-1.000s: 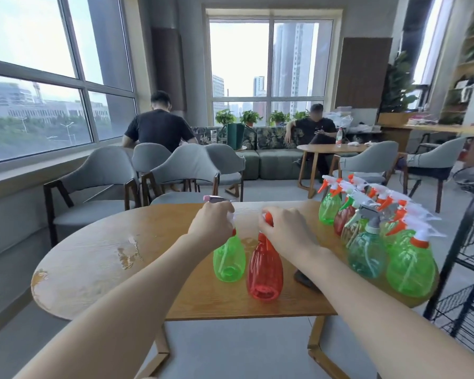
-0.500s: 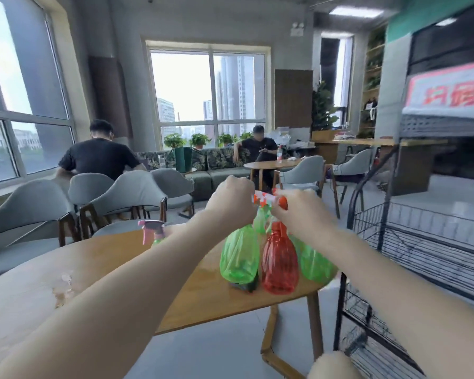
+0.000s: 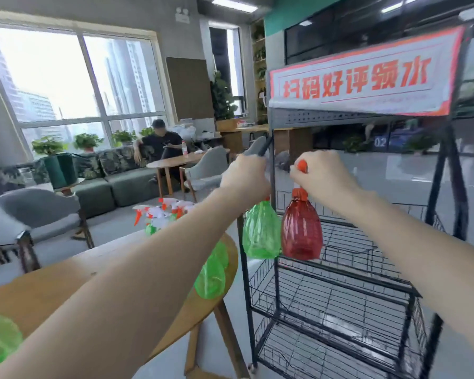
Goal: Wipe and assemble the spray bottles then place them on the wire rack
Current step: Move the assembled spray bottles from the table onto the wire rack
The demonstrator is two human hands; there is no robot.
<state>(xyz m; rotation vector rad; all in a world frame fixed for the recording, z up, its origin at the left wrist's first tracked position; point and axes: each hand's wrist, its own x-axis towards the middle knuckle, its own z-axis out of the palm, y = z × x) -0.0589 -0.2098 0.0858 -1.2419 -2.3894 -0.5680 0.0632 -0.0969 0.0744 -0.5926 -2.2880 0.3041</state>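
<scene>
The black wire rack (image 3: 337,272) stands at the right, a red-and-white banner (image 3: 361,75) across its top; its wire shelves hold nothing visible. Left of the rack sits the wooden table (image 3: 52,291), with a cluster of spray bottles (image 3: 162,214) at its far edge and more green ones nearer. In front of the rack's upper shelf hang two bottles, both seemingly without liquid: the green bottle (image 3: 260,233), its head gripped by the left hand (image 3: 245,179) with curled fingers, and the red bottle (image 3: 301,228), whose orange-topped head the right hand (image 3: 323,176) clasps.
</scene>
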